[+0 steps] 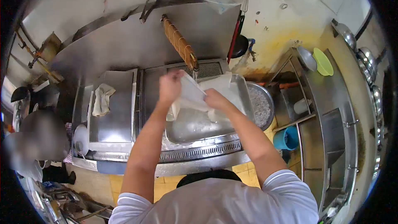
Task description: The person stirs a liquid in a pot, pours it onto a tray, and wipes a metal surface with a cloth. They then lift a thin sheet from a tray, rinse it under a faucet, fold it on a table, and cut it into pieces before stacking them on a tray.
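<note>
A thin white cloth point(192, 92) is stretched between my two hands above a large metal tray point(199, 127). My left hand point(171, 86) is closed on its upper left edge, just beside the tap. My right hand point(217, 98) pinches the cloth's right edge over the middle of the tray. More of the pale cloth hangs down into the tray and lies along its back side. Water runs from the wrapped tap point(181, 41) behind the cloth. The fingertips of both hands are partly hidden.
Right of the tray stands a metal bowl point(262, 105) with white contents. A cream rag point(103, 99) lies on the steel counter at left. A blue bucket point(287, 138) is on the floor at right. Another person point(29, 145), blurred, stands at far left.
</note>
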Tool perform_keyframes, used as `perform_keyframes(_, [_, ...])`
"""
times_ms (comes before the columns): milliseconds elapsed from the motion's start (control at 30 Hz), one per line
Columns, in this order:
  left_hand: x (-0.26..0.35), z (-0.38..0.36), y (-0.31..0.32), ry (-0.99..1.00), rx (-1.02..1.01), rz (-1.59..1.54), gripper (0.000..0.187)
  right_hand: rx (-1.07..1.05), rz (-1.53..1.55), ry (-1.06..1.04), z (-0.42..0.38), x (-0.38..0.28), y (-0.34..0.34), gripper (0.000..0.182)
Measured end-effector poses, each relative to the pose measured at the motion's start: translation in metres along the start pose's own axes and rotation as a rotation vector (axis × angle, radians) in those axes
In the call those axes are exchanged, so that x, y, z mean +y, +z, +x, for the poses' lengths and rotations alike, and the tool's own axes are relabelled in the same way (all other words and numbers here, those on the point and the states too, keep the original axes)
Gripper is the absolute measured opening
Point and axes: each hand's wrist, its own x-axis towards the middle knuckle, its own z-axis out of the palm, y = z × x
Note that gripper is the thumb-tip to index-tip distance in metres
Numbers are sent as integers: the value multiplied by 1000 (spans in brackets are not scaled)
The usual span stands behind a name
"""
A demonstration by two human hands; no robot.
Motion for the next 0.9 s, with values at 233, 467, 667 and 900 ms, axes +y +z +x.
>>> perform_keyframes(233, [29,-17,-40,-101,241,98,17,-30,-509,53,-17,81,-61,31])
perform_keyframes(467, [66,-26,-28,55,149,195,20,42,168,-130,26,8,22,19])
perform_keyframes(667, [39,-31,-81,-112,365,111,11,62,-427,-71,21,110,-42,22])
perform_keyframes(900, [85,-33,-25,14,88,221,25,154,342,-332,19,-17,8,19])
